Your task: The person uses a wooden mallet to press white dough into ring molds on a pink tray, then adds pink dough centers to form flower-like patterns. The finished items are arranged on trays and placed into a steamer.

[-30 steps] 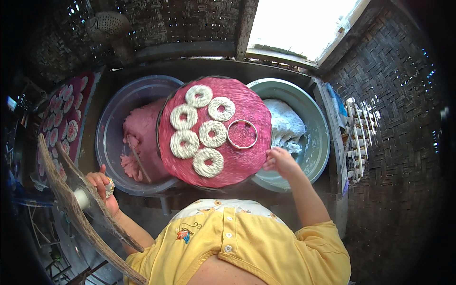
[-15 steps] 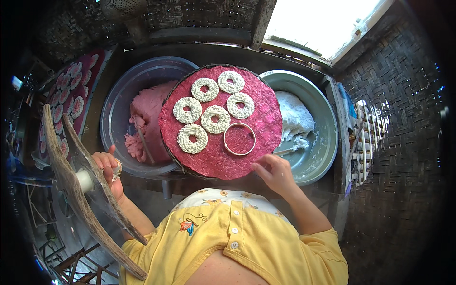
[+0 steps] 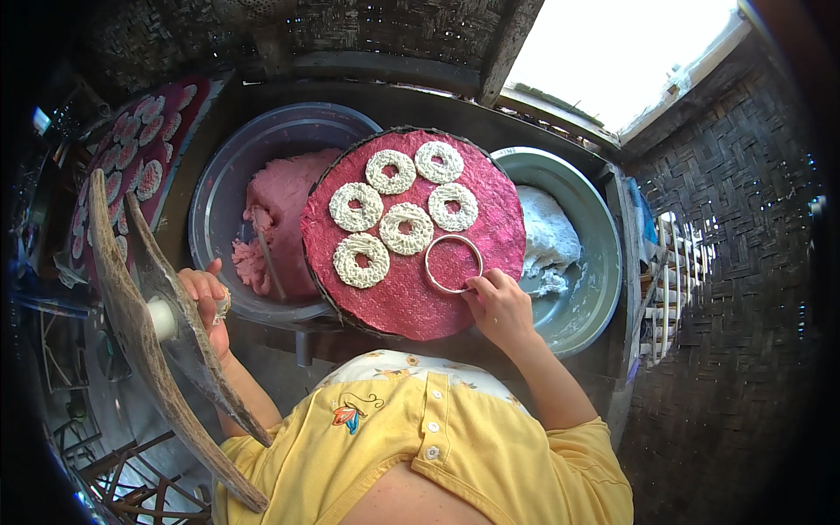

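Observation:
My right hand (image 3: 502,308) pinches the near right edge of a thin, pale ring (image 3: 454,263), thumb and fingertips together. The ring lies flat on a round tray covered in a magenta sheet (image 3: 394,308). Several cream-coloured dough rings (image 3: 406,229) with a bumpy, lacy surface lie on the sheet beyond and left of it. My left hand (image 3: 206,299) is at the left, fingers curled around a small whitish end that I cannot make out. Next to it stands a wooden two-armed frame (image 3: 145,327) with a white cylinder (image 3: 163,318) between its arms, partly hiding that hand.
A purple basin (image 3: 210,197) with pink dough (image 3: 278,201) stands left of the tray. On its right is a grey-green basin (image 3: 604,254) holding white dough (image 3: 544,229). Pink-and-white rounds (image 3: 150,179) cover another sheet at far left. A woven wall (image 3: 717,289) bounds the right.
My right hand has moved up and left and has taken hold of the ring's edge. The left hand stays by the wooden frame. The whole view has shifted slightly.

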The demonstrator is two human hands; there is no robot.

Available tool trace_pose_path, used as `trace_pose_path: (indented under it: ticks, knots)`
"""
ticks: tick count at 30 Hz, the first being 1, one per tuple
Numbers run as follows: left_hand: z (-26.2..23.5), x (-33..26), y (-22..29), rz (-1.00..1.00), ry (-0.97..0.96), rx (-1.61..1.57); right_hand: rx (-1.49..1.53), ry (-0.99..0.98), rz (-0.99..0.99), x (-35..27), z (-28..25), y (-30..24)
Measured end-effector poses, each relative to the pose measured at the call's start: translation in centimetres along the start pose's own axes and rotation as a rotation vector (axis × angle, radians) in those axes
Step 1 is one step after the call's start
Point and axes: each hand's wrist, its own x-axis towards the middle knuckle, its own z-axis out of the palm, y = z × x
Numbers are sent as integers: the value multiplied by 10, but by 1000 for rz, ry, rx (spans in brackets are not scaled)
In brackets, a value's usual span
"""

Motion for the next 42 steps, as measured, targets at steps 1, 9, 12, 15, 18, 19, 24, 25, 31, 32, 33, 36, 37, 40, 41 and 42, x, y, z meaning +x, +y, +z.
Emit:
trace_pose_path:
  ticks: [1, 9, 12, 15, 18, 19, 24, 25, 31, 32, 33, 36, 37, 40, 41, 42]
  knots:
    - [1, 0, -2, -4, -6, -7, -6, -11, 17, 1, 1, 1]
    - [9, 11, -20, -55, -178, -166, 22, -63, 59, 7, -20, -5]
    - [35, 25, -33, -54, -259, -114, 234, -77, 128, 6, -43, -20]
    - [91, 27, -49, 29, -352, 188, 1264, -310, 32, 1, -43, -49]
    - [147, 27, -57, 223, -443, 583, 1494, -615, 217, -4, -38, -57]
    - [155, 30, -58, 340, -476, 678, 1496, -570, 252, -5, -39, -54]
    - [179, 61, -62, 57, -819, -141, 1582, -514, 376, -16, -64, -20]
    - [188, 80, -70, -227, -740, -435, 1622, -525, 340, -16, -71, -14]
    - [224, 130, -105, -538, -892, -1695, 1695, -777, 496, -6, -93, 9]
    - [228, 125, -112, -662, -679, -1524, 1683, -805, 508, -4, -96, 14]
    - [232, 122, -120, -647, -623, -1501, 1514, -767, 610, -4, -99, 18]
    - [237, 111, -146, -667, -439, -1472, 1463, -801, 643, 10, -103, 38]
    - [238, 108, -155, -679, -380, -1470, 1423, -753, 726, 12, -104, 42]
    - [236, 97, -175, -633, -296, -1454, 1179, -643, 801, 17, -107, 50]
    - [235, 93, -179, -646, -269, -1460, 1131, -644, 827, 18, -108, 51]
    - [233, 90, -183, -657, -257, -1451, 1127, -663, 816, 19, -108, 51]
